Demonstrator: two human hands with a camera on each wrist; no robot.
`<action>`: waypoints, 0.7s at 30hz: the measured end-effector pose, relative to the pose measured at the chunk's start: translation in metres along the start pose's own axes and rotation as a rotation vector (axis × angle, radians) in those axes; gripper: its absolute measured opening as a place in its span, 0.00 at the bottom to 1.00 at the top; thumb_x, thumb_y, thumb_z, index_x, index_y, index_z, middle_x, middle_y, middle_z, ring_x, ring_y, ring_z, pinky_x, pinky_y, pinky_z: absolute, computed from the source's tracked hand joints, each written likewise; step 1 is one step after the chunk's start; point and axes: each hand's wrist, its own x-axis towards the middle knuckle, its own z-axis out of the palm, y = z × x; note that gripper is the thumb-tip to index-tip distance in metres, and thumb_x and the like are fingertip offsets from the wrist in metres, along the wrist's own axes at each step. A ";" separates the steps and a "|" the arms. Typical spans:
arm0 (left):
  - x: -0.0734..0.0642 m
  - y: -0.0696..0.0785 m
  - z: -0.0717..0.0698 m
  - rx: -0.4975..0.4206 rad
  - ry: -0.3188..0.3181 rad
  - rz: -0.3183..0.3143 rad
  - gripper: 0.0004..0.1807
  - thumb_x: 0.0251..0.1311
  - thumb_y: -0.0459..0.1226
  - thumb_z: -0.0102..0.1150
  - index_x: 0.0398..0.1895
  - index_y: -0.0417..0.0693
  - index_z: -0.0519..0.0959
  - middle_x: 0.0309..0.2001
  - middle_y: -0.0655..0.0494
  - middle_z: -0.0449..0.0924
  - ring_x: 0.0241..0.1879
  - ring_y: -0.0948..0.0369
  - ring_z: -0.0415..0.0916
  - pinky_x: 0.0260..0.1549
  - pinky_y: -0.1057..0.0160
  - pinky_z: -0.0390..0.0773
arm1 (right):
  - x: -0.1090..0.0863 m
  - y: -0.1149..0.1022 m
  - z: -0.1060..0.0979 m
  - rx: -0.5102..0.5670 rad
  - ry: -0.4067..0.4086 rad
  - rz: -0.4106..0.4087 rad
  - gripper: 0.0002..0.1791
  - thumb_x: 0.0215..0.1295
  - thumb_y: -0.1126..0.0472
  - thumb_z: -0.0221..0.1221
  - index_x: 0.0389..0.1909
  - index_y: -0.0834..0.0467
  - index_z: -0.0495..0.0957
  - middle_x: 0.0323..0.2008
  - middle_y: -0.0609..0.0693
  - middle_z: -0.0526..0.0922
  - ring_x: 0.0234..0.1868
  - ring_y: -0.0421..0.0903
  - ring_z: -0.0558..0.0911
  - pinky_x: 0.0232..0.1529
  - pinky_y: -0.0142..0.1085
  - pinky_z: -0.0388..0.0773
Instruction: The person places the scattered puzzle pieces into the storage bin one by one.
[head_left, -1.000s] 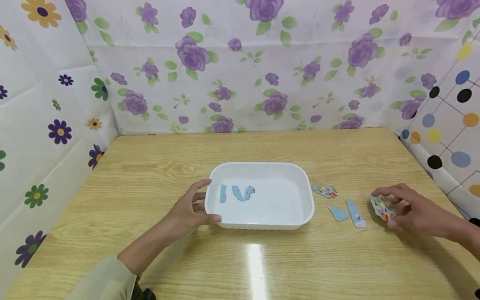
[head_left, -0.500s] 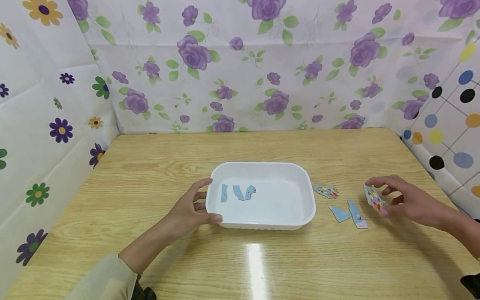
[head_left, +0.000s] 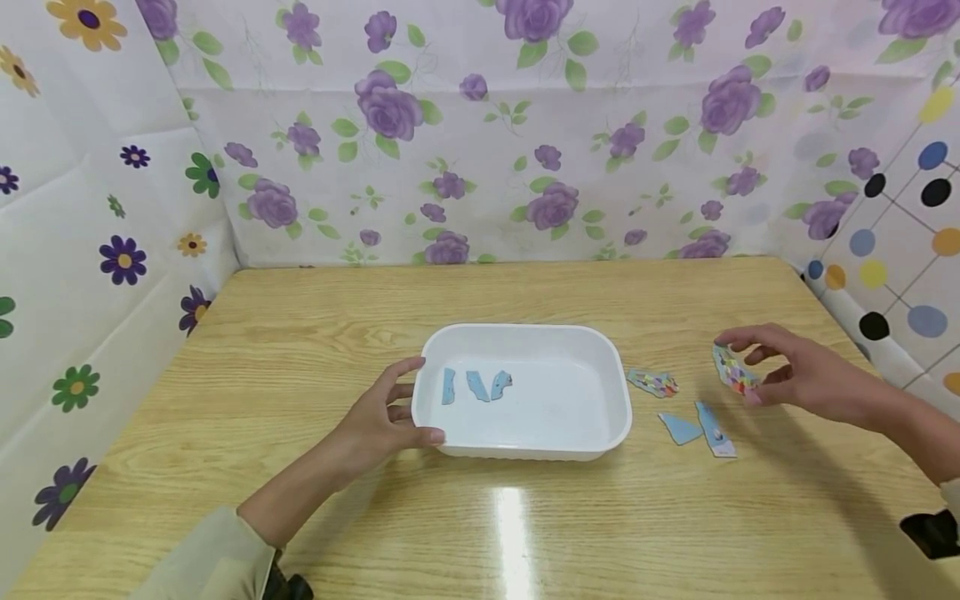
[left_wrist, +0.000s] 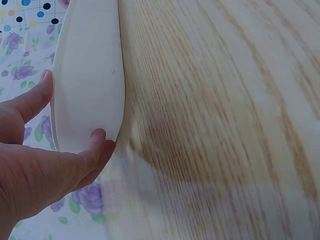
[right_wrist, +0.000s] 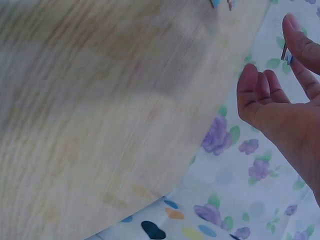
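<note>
White and oblong, the tray (head_left: 558, 412) stands near the middle of the table (head_left: 315, 367), with three pale blue pieces lying in its left half: the left strip (head_left: 447, 387), the middle strip (head_left: 477, 387) and the notched piece (head_left: 500, 385). The work looks to be under halfway: three pieces are inside, one is in the fingers, and three lie on the table, right of the tray.

Of those three, the bright scrap (head_left: 652, 382) is farthest and just beside the tray's right end; whether they touch I cannot tell. Nearer lie the blue triangle (head_left: 679, 428) and, to its right, the long strip (head_left: 716, 430), whitish at its near end. Those two all but meet.

The left hand (head_left: 386, 417) grips the tray by its left end, thumb on the near rim, fingers against the outer wall. The right hand (head_left: 806, 379) pinches the held piece (head_left: 730, 372) between thumb and fingertips, above the table and right of the bright scrap. The right wrist view shows only this piece's edge.

Counted: one tray; two hands; seven pieces, two many-coloured and five mostly blue; three patterned cloths, namely the rose cloth (head_left: 555, 125) far, the daisy cloth (head_left: 60, 250) left and the dotted cloth (head_left: 900, 267) right.
</note>
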 end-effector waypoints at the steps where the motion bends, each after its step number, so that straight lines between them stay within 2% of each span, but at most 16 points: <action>1: 0.000 0.000 0.000 0.003 0.001 -0.001 0.56 0.45 0.33 0.75 0.74 0.56 0.49 0.67 0.39 0.61 0.58 0.44 0.72 0.49 0.55 0.78 | 0.003 -0.002 0.000 0.001 -0.006 -0.001 0.37 0.58 0.60 0.67 0.68 0.51 0.63 0.62 0.43 0.63 0.51 0.33 0.68 0.42 0.31 0.76; 10: 0.000 0.002 0.002 0.011 0.001 -0.010 0.56 0.45 0.34 0.76 0.74 0.56 0.49 0.66 0.40 0.61 0.57 0.45 0.72 0.50 0.55 0.78 | 0.028 -0.028 -0.001 0.039 -0.070 -0.007 0.36 0.59 0.60 0.66 0.68 0.49 0.63 0.63 0.47 0.62 0.54 0.41 0.68 0.45 0.34 0.77; 17: 0.000 0.002 0.001 0.015 0.008 -0.009 0.56 0.46 0.34 0.75 0.74 0.56 0.49 0.66 0.39 0.61 0.57 0.44 0.72 0.49 0.55 0.78 | 0.039 -0.039 -0.004 0.051 -0.078 -0.028 0.36 0.60 0.61 0.66 0.68 0.49 0.62 0.64 0.47 0.63 0.54 0.38 0.69 0.46 0.33 0.77; 21: 0.000 0.002 0.000 0.014 0.006 -0.008 0.56 0.46 0.34 0.76 0.74 0.56 0.49 0.66 0.39 0.62 0.57 0.44 0.72 0.49 0.55 0.78 | 0.045 -0.048 -0.005 0.068 -0.084 -0.020 0.37 0.60 0.62 0.65 0.69 0.49 0.62 0.65 0.49 0.63 0.57 0.45 0.69 0.48 0.36 0.78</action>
